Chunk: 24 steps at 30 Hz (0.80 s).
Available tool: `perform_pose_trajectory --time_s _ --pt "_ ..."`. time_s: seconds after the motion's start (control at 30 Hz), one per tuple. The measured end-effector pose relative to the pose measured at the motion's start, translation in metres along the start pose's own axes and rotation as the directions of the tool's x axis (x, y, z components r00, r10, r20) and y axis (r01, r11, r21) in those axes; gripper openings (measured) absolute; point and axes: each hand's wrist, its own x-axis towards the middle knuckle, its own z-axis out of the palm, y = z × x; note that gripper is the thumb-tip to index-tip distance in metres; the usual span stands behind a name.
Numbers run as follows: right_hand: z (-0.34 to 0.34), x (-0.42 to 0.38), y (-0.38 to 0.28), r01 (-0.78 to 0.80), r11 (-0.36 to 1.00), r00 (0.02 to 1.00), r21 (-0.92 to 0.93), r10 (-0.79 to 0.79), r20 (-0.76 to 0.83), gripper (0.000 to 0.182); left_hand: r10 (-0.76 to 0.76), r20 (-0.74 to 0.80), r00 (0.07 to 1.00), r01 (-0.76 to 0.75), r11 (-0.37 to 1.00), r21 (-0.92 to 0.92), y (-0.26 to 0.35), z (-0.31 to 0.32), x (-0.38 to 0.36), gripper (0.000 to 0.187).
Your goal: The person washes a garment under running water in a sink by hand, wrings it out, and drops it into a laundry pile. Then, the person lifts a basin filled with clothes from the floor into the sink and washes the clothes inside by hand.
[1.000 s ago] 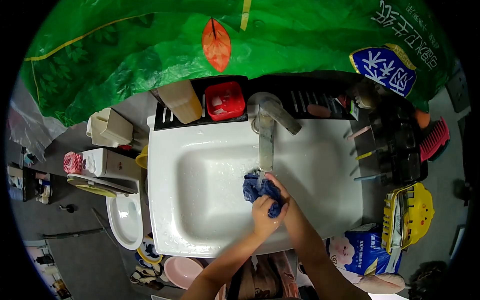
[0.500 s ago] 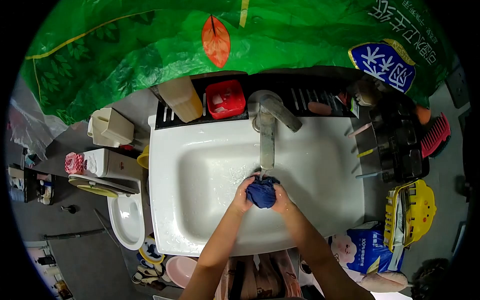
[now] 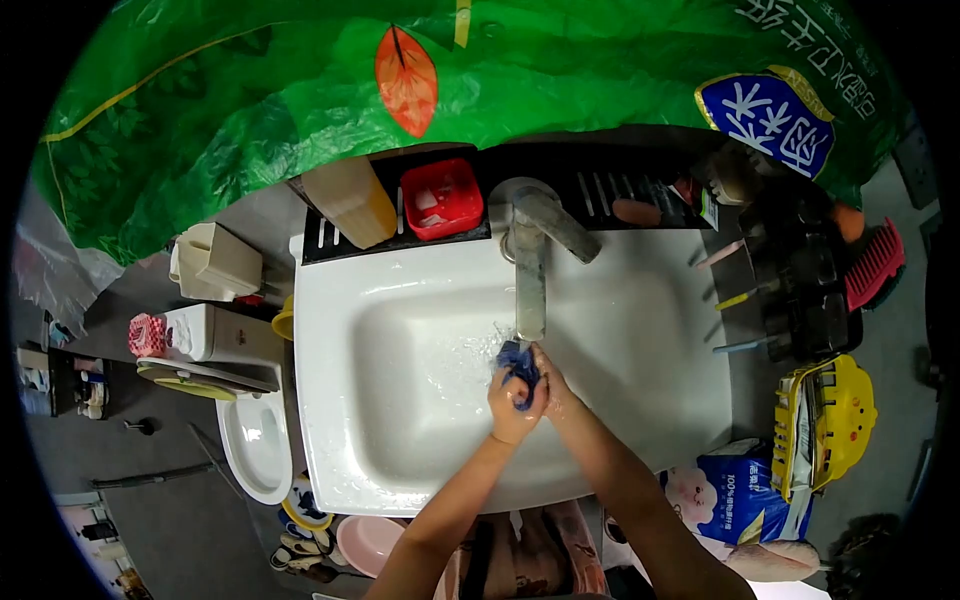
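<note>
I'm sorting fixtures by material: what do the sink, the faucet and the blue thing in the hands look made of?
The sink looks like glazed white ceramic, glossy with wet highlights. The faucet seems brushed metal, dull grey with a soft sheen. The blue cloth, bunched between the left hand and right hand, looks like soft wet fabric.

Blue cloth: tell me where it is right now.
The blue cloth is bunched between the left hand and right hand, just under the faucet spout, over the white sink.

My hands are meeting in the sink, squeezing the cloth under the tap. The rack is sitting at twelve o'clock, the toilet at nine.
</note>
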Motion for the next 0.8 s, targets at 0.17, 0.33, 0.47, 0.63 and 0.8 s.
perform_pose_trajectory --time_s 0.17,0.33,0.47,0.63,0.8 --pt "-0.019 0.011 0.01 0.468 0.383 0.794 -0.796 -0.578 0.188 0.017 -0.69 0.052 0.722 0.637 0.635 -0.437 -0.028 0.004 0.0 0.014" --pt "0.001 -0.006 -0.008 0.371 -0.198 0.706 -0.907 -0.575 0.414 0.021 -0.78 0.473 0.41 0.809 0.071 -0.584 -0.059 0.008 0.007 0.017" --pt "-0.005 -0.002 -0.009 0.456 -0.316 0.654 -0.832 -0.514 0.554 0.025 -0.714 0.654 0.249 0.903 -0.074 -0.424 -0.056 0.004 0.019 0.023" --pt "-0.014 -0.016 -0.017 0.333 -0.197 0.749 -0.922 -0.539 0.385 0.028 -0.662 0.708 0.245 0.844 -0.214 -0.492 -0.055 -0.017 0.026 0.012" --pt "-0.04 -0.021 -0.026 0.4 -0.188 0.626 -0.897 -0.658 0.417 0.041 -0.769 0.403 0.497 0.715 0.099 -0.692 -0.048 -0.047 0.05 0.019"
